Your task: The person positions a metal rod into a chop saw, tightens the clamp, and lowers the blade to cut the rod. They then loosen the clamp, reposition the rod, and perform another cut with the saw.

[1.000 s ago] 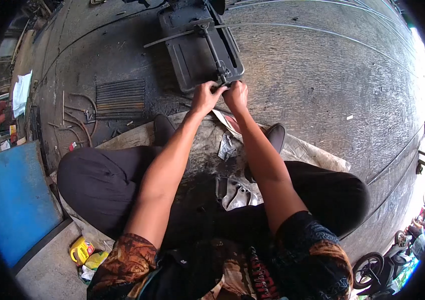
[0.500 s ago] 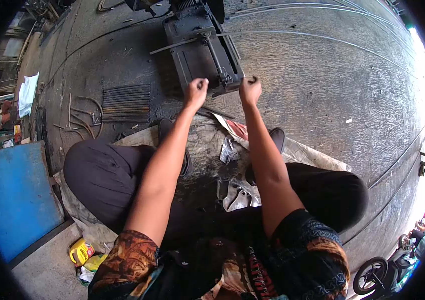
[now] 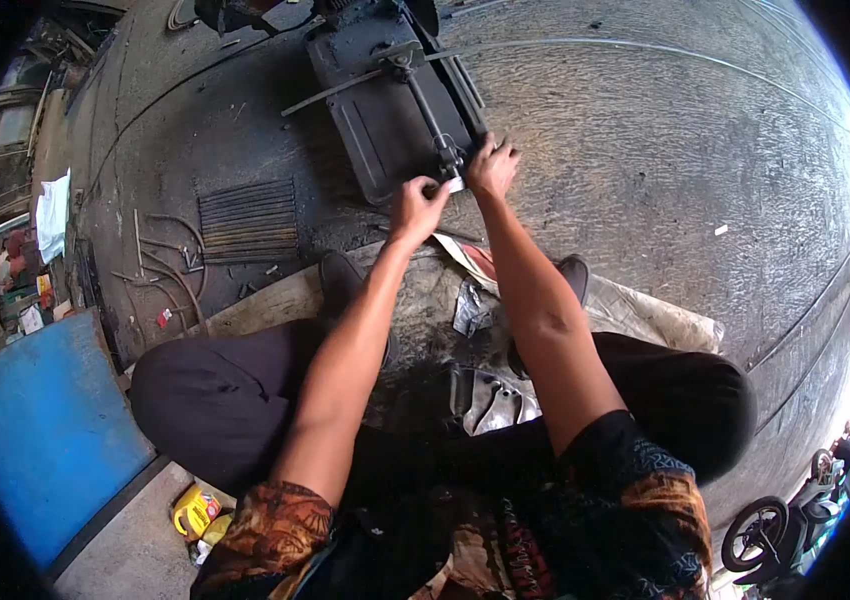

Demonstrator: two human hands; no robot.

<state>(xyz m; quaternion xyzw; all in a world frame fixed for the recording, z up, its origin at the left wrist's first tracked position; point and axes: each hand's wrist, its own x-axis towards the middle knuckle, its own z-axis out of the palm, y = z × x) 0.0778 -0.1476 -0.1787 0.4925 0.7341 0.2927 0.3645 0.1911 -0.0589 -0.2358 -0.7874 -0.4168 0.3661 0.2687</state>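
A dark metal cut-off machine [image 3: 365, 125] with a flat base stands on the floor before me. Along its base runs a clamp screw [image 3: 429, 112], and a long thin metal rod [image 3: 585, 42] crosses the clamp's far end. My left hand [image 3: 417, 210] is at the near end of the screw, thumb and forefinger pinched on a small pale piece [image 3: 456, 185] whose kind I cannot tell. Against the near right corner of the base rests my right hand [image 3: 493, 170], its fingers stretched forward and somewhat apart, holding nothing visible.
Left of the machine lie a row of dark rods [image 3: 248, 222] and several bent rods [image 3: 177, 265]. Between my feet are crumpled foil [image 3: 471, 308] and shiny metal pieces [image 3: 501, 405] on a stained sheet [image 3: 635, 315]. A blue panel [image 3: 55, 430] stands at left, a motorcycle [image 3: 775, 530] at right.
My left hand has moved right to the screw's near end, where the pale piece now shows at its fingertips. My right hand has gone from curled to stretched at the corner. The view has shifted slightly.
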